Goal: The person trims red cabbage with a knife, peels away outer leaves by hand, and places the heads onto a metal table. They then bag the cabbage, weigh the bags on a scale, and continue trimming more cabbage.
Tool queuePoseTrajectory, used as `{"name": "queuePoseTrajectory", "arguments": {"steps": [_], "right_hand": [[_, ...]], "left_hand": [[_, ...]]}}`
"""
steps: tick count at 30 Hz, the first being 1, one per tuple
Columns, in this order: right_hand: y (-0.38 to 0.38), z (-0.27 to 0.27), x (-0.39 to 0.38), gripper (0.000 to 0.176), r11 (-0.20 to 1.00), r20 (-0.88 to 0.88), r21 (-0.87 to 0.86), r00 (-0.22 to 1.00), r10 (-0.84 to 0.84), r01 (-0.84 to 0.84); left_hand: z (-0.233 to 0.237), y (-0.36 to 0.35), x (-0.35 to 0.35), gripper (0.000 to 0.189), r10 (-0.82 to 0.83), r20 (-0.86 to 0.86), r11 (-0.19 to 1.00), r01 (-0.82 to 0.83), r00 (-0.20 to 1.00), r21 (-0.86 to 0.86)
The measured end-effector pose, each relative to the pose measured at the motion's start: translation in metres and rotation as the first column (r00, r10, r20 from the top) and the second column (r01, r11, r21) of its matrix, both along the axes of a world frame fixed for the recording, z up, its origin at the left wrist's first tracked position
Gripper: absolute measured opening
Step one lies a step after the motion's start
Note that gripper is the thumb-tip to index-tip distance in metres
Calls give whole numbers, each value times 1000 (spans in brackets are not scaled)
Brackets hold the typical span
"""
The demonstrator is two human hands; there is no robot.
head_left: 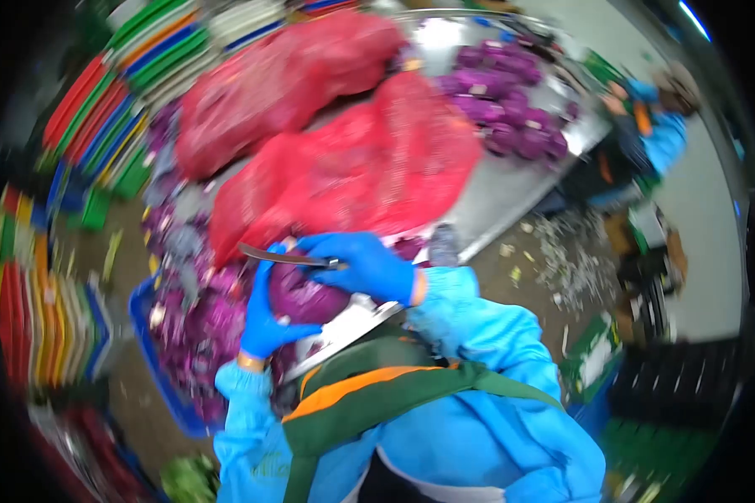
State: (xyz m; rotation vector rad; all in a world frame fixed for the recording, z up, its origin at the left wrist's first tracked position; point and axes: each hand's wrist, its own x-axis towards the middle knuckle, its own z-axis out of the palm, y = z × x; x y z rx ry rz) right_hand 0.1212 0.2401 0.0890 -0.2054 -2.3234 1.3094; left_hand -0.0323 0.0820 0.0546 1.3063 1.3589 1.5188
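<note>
A red cabbage (309, 295) sits at the near edge of the metal table (495, 201), in front of my body. My left hand (268, 318), in a blue glove, wraps round its left side with the thumb along the near side. In my blue-gloved right hand (361, 267) is a knife (278, 256), its blade pointing left over the far top of the cabbage. The right fingers close round the handle and hide most of it. Just beyond both hands lies a red mesh sack (369, 163).
A second mesh sack (285, 88) lies farther back. Several red cabbages (507, 105) are heaped at the far right. A blue crate (147, 335) full of purple leaves stands at my left. Coloured crates (155, 46) are stacked far left. Another person (663, 134) is at the right.
</note>
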Motion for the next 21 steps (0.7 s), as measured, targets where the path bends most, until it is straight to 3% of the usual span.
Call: {"name": "queuePoseTrajectory", "arguments": {"steps": [1,2,4,6,7,9,11,12,13,14,16,18,19,20,21], "right_hand": [[1,4,5,31,986,79,-53,985,-153,157],[11,1,13,28,979,48,56,978,-201,198],[23,2,30,23,952,96,39,948,-305,302],[42,-9,44,22,901,60,-164,916,-396,401],[57,-15,52,22,894,47,-150,906,-420,422],[72,-34,62,21,832,-65,-352,875,-479,430],[93,-54,76,20,731,38,-379,799,-600,567],[100,-62,89,15,703,-44,-536,816,-576,468],[105,-76,95,13,676,-154,-558,740,-654,481],[114,-88,115,14,750,-152,-419,774,-614,512],[92,-46,128,18,443,137,-714,729,-671,542],[65,-16,139,22,414,140,-838,872,-469,357],[50,-16,138,33,502,51,-832,933,-355,237],[39,-12,131,42,481,168,-820,933,-317,311],[30,-16,120,46,588,77,-752,926,-371,298]], "left_hand": [[1,2,10,126,18,8,997,-17,1000,-79],[-5,8,16,131,24,-50,997,-28,998,-74],[1,24,32,138,-33,-89,998,28,996,-63],[-3,36,46,141,-48,-163,999,45,985,-21],[1,44,57,144,-115,-93,993,111,989,-41],[-3,53,67,145,-188,8,981,188,982,-56],[-7,61,74,144,-199,37,979,200,979,-46],[-3,63,79,144,-186,69,981,189,980,-45],[3,65,83,143,-180,154,982,187,972,-34],[0,68,80,142,-177,142,984,176,974,25],[6,72,83,141,-144,211,988,129,967,83],[15,74,83,139,-86,130,985,65,988,161],[15,76,81,138,-30,151,988,6,988,157],[14,74,83,137,18,174,987,-46,985,156],[10,73,90,131,-72,349,987,15,934,161]]}}
